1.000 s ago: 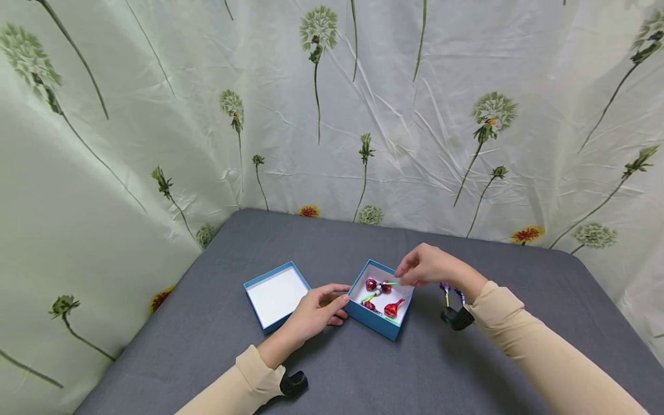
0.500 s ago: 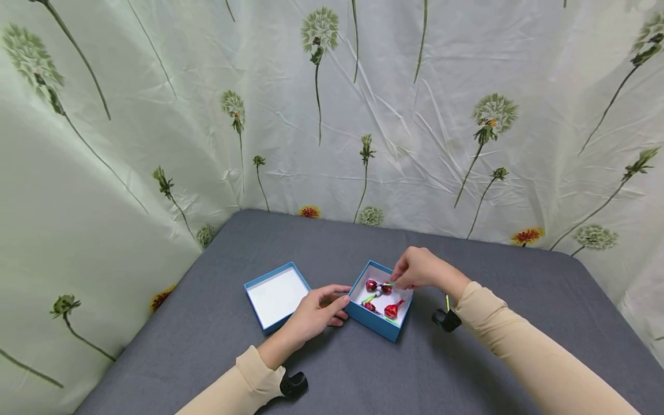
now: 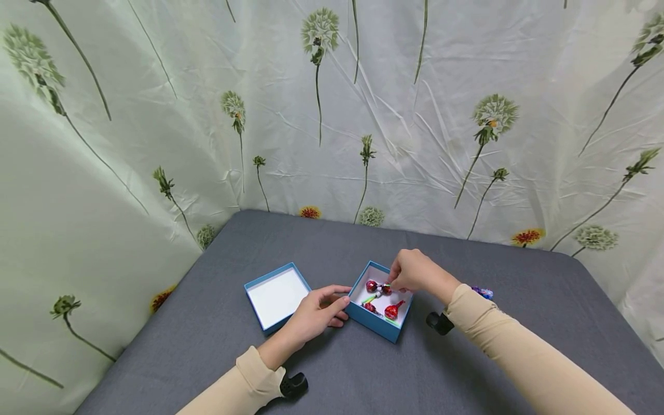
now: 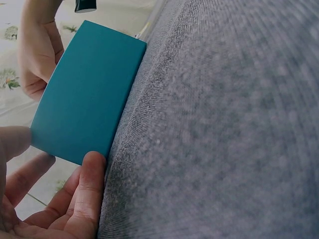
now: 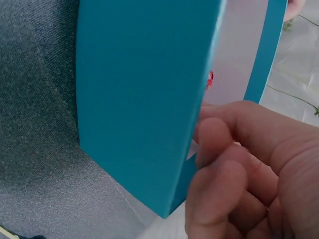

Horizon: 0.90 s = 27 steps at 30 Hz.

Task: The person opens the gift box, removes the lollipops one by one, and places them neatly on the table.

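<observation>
A blue box (image 3: 374,324) with a white inside holds several red-wrapped lollipops (image 3: 391,312) with green sticks. My left hand (image 3: 313,311) rests against its left corner; in the left wrist view, the thumb lies at the rim and the straight fingers (image 4: 92,172) touch the lower side. My right hand (image 3: 415,272) reaches over the box's right rim, its thumb and fingertips drawn together at a lollipop's green stick (image 3: 392,285). In the right wrist view, the blue wall (image 5: 144,99) hides what the fingertips hold.
The box's lid (image 3: 277,297) lies white side up left of the box. A purple-wrapped sweet (image 3: 482,293) shows on the grey table (image 3: 342,374) behind the right sleeve. A floral cloth (image 3: 290,115) hangs behind the table.
My right hand has moved left and lower, further into the box. The left hand, box and lid have stayed put. The purple wrapper shows differently behind the moving right wrist.
</observation>
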Available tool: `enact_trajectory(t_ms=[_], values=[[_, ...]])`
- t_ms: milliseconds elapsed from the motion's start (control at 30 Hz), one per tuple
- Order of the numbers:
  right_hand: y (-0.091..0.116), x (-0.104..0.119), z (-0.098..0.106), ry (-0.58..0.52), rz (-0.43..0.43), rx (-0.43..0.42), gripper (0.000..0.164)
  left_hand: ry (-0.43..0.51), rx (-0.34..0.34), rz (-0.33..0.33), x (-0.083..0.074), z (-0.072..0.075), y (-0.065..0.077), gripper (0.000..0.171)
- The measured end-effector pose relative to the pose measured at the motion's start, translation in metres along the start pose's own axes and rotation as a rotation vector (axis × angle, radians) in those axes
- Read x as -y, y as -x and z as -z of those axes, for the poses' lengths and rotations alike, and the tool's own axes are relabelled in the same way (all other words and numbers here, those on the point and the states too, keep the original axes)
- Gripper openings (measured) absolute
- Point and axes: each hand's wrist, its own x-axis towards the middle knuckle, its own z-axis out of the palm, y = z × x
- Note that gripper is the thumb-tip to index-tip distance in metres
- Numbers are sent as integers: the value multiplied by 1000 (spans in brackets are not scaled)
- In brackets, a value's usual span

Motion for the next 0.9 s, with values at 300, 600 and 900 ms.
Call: enact_trajectory(t_ms=[300, 600, 900], values=[[0, 1, -4, 13, -8, -8, 11, 1, 0, 1, 0, 0, -1, 41], [0, 2, 0, -93, -10, 62, 15, 9, 4, -3, 1, 0, -1, 42], [2, 5, 15, -169, 16, 89, 16, 9, 4, -2, 2, 0, -2, 41]])
